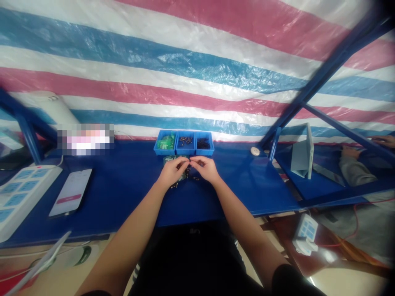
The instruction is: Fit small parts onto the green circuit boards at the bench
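My left hand [173,169] and my right hand [205,167] meet over the middle of the blue table, fingertips pinched close together. Whatever they hold between them is too small to make out. Beneath and between the hands lie small metallic and dark pieces [195,178], partly covered by my fingers. Just beyond stand three joined blue bins. The left bin holds green plastic packets [166,142], the middle one small metal parts [185,141], the right one dark thin pieces [203,143].
A phone [71,192] and a white power strip [26,193] lie at left. A round white object [254,151] sits at right, before the blue frame bar [274,144]. Beyond it are a tablet in a stand [304,152] and another person's hand [351,152].
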A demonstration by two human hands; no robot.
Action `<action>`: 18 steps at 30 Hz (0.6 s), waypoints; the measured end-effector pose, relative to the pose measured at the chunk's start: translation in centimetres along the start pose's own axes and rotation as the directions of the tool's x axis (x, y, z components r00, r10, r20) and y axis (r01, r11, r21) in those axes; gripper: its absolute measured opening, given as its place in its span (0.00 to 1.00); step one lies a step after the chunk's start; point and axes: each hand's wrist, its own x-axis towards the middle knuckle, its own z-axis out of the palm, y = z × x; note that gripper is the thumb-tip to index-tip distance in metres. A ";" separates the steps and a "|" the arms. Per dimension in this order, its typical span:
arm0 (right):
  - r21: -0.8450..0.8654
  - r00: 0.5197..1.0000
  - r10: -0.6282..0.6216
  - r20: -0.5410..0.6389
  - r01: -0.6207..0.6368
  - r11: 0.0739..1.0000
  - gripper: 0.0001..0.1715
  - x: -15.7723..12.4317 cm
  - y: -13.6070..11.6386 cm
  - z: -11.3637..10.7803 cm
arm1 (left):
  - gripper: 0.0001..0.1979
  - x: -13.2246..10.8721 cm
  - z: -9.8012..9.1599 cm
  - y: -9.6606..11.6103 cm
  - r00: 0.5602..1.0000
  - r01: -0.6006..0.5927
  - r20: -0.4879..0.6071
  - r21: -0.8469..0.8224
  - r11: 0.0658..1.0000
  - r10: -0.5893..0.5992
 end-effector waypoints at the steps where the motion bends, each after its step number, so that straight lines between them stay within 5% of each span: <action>1: 0.002 1.000 0.003 -0.002 -0.003 1.000 0.19 0.0 0.0 0.0 | 0.15 0.0 0.0 0.0 1.000 0.005 -0.002 -0.005 1.000 -0.005; 18: 0.037 1.000 0.015 -0.010 -0.014 0.999 0.18 0.1 0.4 0.0 | 0.15 0.0 0.1 -0.3 1.000 0.012 -0.001 0.014 1.000 -0.012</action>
